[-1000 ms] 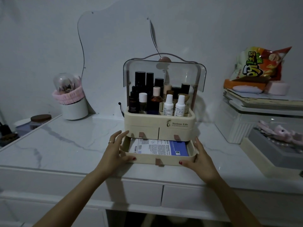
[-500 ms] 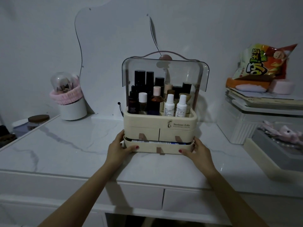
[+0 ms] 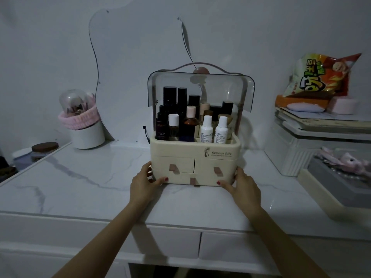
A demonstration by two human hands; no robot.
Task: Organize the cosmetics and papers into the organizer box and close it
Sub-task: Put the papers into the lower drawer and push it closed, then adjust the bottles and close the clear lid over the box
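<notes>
A cream organizer box (image 3: 180, 148) stands on the white marble dresser top (image 3: 80, 183). Its upper tray holds several cosmetic bottles (image 3: 206, 129) under a raised clear lid (image 3: 200, 87) with a handle. The wide bottom drawer (image 3: 204, 180) sits flush with the box front, so the papers inside are hidden. My left hand (image 3: 145, 183) presses the drawer's lower left corner. My right hand (image 3: 242, 187) presses its lower right corner, thumb on the front.
A white cup (image 3: 87, 133) with a pink headband and a clear dome stands at the back left, near a brown-lidded jar (image 3: 45, 147). A snack bag (image 3: 319, 81) lies on stacked boxes at right, above a tray (image 3: 337, 189) with a pink toy. A mirror (image 3: 140, 67) leans behind.
The bottom drawer, pulled out with papers showing a second ago, has slid fully into the box. Both hands moved forward with it.
</notes>
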